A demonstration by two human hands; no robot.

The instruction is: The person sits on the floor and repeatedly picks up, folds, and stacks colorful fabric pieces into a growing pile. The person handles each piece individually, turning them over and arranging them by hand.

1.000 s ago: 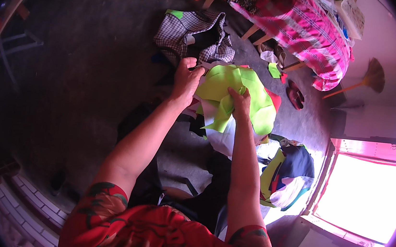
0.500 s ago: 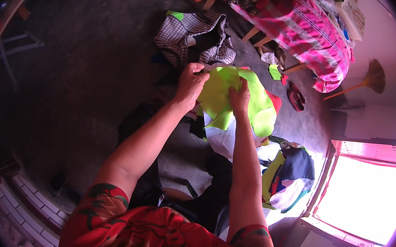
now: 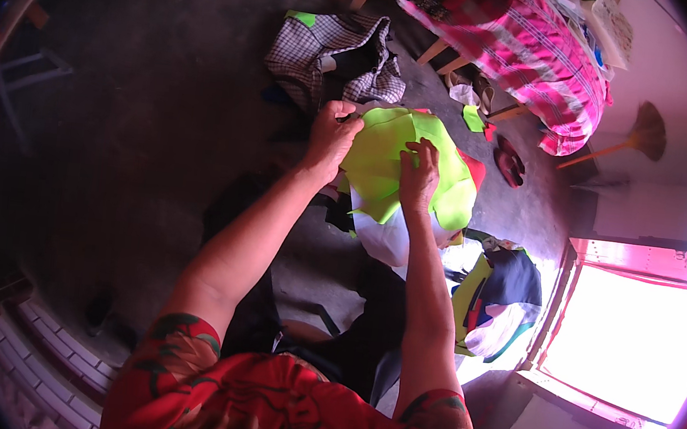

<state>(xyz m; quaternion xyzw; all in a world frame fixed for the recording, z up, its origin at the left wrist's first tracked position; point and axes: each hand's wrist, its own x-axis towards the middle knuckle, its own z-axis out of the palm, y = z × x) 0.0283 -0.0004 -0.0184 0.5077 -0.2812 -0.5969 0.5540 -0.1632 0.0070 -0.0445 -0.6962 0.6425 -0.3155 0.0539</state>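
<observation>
A pile of bright yellow-green fabric pieces (image 3: 378, 164) lies before me, with white fabric (image 3: 381, 233) under its near side and red fabric (image 3: 472, 169) peeking out at the right. Against the pile's left edge, my left hand (image 3: 333, 140) is closed, thumb and fingers pressed together; whatever it pinches is too small to make out. My right hand (image 3: 420, 179) is over the middle of the yellow-green fabric. Its fingers are curled toward the thumb, and what lies between them, if anything, is hidden.
Beyond the pile, a checked cloth (image 3: 298, 52) lies on the dark floor. A bundle of mixed fabric (image 3: 512, 287) sits right, near the bright window (image 3: 627, 341). Pink plaid cloth (image 3: 536, 59) drapes over wooden-legged furniture at far right, near sandals (image 3: 510, 162) and a broom (image 3: 647, 133).
My right hand's fingers have come up off the yellow-green fabric and curled together. My left hand keeps its place at the pile's edge. The view has shifted slightly.
</observation>
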